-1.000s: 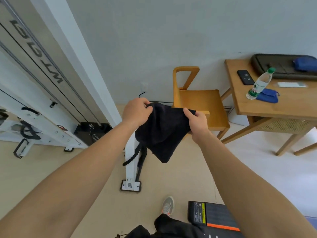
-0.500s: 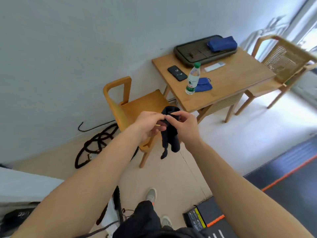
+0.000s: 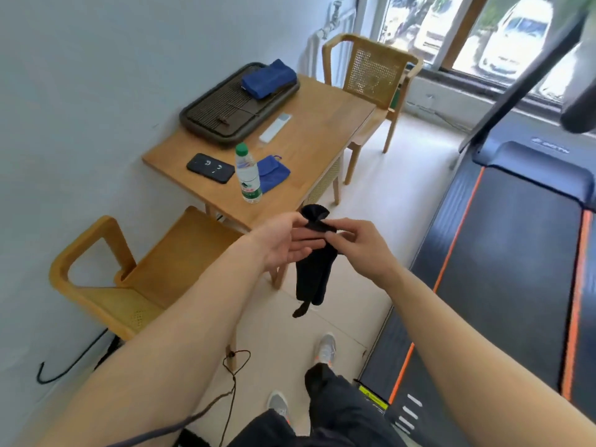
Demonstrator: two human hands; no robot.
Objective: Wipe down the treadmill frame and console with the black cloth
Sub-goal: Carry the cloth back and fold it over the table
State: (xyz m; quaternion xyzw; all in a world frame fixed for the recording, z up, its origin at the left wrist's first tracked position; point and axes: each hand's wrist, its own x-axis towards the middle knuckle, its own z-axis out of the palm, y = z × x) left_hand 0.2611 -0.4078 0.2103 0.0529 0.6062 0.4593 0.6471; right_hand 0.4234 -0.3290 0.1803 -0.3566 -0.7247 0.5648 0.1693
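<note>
Cloth (image 3: 314,275) aloft; treadmill logo (image 3: 550,145) illegible

Black cloth (image 3: 314,272) soft, matt fabric; table (image 3: 325,137) smooth wood; treadmill (image 3: 516,253) belt matt rubbery; bottle (image 3: 247,175) clear plastic.
</note>
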